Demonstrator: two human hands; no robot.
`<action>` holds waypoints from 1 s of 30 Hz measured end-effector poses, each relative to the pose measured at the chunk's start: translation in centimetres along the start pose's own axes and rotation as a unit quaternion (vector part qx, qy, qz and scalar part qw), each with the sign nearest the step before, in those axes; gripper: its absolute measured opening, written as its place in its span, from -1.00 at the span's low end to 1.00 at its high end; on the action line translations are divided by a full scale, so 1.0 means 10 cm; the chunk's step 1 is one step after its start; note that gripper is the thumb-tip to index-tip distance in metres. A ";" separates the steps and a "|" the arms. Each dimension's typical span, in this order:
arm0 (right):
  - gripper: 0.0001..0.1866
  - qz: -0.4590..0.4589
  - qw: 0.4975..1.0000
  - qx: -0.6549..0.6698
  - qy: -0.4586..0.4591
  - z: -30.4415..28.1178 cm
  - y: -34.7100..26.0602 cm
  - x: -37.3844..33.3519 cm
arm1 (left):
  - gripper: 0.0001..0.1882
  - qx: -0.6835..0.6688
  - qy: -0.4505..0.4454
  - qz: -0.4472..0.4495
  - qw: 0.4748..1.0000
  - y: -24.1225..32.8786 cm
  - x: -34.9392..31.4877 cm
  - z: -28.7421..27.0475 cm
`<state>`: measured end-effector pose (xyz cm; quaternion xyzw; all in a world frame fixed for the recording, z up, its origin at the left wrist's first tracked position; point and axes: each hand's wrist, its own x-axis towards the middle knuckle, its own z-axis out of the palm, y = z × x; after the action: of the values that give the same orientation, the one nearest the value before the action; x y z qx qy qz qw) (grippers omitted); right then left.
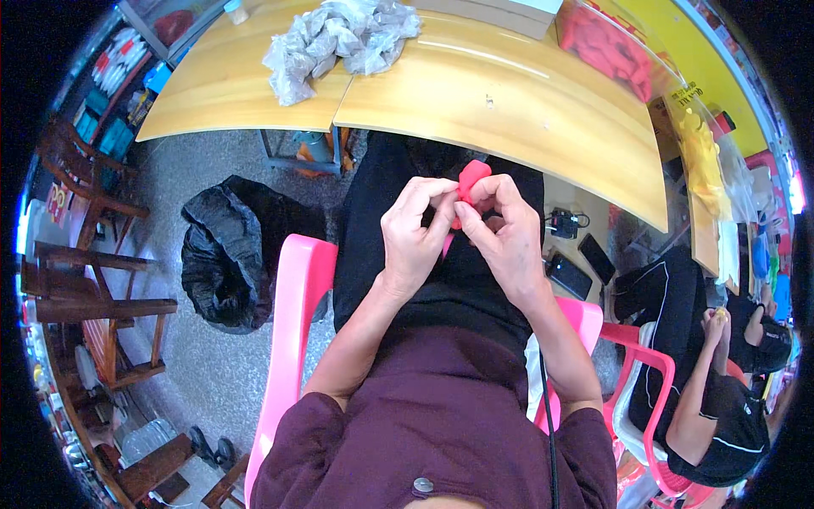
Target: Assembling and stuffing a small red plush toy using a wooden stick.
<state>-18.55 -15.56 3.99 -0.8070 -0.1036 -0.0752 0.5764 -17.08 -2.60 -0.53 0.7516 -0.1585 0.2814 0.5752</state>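
Between my two hands, above my lap and just short of the table's near edge, is a small red piece of soft, fabric-like material (474, 176). It looks folded or bunched, and I cannot make out its exact kind. My left hand (415, 225) pinches it from the left with thumb and forefinger. From the right, my right hand (506, 229) pinches it too, thumb and fingertips pressed together. A narrow pink-red end hangs below the fingers. My fingertips hide part of the piece.
Crumpled clear plastic bags (339, 42) lie on the wooden table (475, 93). A clear bag of red pieces (606, 51) is at its far right. A black sack (222, 254) stands on the floor at left. Phones (570, 276) lie right of me, near a seated person (721, 407).
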 end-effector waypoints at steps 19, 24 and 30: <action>-0.74 0.041 0.998 0.023 0.046 0.03 0.05 0.06 | -0.85 -0.198 0.052 -0.097 0.974 0.04 -0.02 0.13; -0.79 0.059 0.993 0.092 0.046 0.10 0.05 0.02 | -0.90 -0.274 0.067 -0.170 0.944 0.12 -0.08 0.13; -0.82 0.047 0.992 0.111 0.024 0.06 0.09 0.01 | -0.82 -0.104 0.032 -0.044 0.993 0.07 -0.02 0.06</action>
<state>-18.23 -15.26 2.99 -0.7402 -0.0595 -0.0553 0.6674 -17.45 -3.43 -0.23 0.6846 -0.1350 0.2616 0.6669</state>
